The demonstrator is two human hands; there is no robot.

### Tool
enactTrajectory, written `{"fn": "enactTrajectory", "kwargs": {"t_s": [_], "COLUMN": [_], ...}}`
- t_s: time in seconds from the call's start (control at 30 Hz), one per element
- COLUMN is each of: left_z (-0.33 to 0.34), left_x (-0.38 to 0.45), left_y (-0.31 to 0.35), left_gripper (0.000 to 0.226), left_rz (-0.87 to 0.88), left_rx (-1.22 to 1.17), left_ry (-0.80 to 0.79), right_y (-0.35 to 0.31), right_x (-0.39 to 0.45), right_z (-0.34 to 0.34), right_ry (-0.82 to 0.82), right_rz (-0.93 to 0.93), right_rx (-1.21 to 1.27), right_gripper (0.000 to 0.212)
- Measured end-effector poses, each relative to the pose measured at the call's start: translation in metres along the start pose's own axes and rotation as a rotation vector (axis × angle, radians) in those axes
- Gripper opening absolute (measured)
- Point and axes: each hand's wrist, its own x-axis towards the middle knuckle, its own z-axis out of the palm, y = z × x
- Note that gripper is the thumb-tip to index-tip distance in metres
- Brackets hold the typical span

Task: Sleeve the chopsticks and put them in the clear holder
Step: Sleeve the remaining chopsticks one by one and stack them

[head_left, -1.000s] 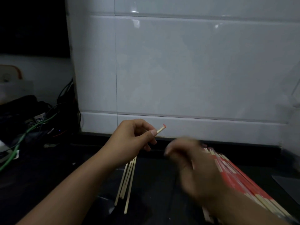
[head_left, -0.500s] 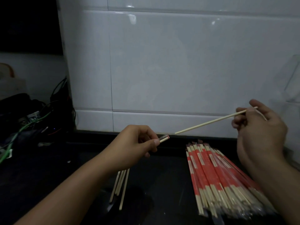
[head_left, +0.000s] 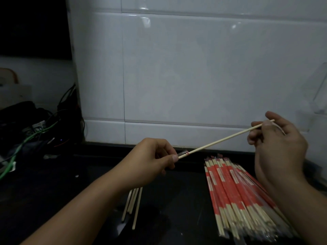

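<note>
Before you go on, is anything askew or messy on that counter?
Nothing damaged or spilled. The sleeved pile fans out unevenly, and loose bare chopsticks lie splayed under the left hand. The right hand feeds one chopstick into the sleeve mouth.

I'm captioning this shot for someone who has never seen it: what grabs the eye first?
A bare chopstick held in mid-air, its tip at the sleeve pinched in the left hand, its far end pinched in the right hand. Below right, a bundle of red sleeved chopsticks lies on the dark counter.
</note>
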Motion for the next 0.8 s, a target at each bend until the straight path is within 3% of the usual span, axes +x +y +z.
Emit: {"fn": "enactTrajectory", "kwargs": {"t_s": [0.3, 0.47, 0.57, 0.67, 0.73, 0.8], "left_z": [0.001, 0.002, 0.002, 0.002, 0.002, 0.001], "left_x": [0.001, 0.001, 0.001, 0.000, 0.000, 0.000], "left_y": [-0.001, -0.001, -0.001, 0.000, -0.001, -0.002], "left_gripper": [0.004, 0.003, 0.003, 0.003, 0.003, 0.003], "left_rz": [0.005, 0.027, 0.031, 0.040, 0.042, 0.041], "left_rx": [0.010, -0.022, -0.043, -0.038, -0.022, -0.015], "left_ry": [-0.010, -0.009, 0.001, 0.000, -0.004, -0.011], "right_y": [-0.002, 0.001, 0.003, 0.007, 0.013, 0.015], "right_x": [-0.003, -0.016, -0.030, -0.049, -0.064, -0.075], "right_z": [0.000, 0.004, 0.008, 0.012, 0.015, 0.020], "right_ry": [-0.033, -0.139, -0.307, -0.648, -0.877, -0.903], "right_rz": [0.021, 0.036, 0.031, 0.013, 0.057, 0.139], "right_rx": [0.002, -0.050, -0.204, -0.411, -0.503, -0.475], "right_gripper": [0.022, 0.021, 0.021, 0.021, 0.035, 0.048]}}
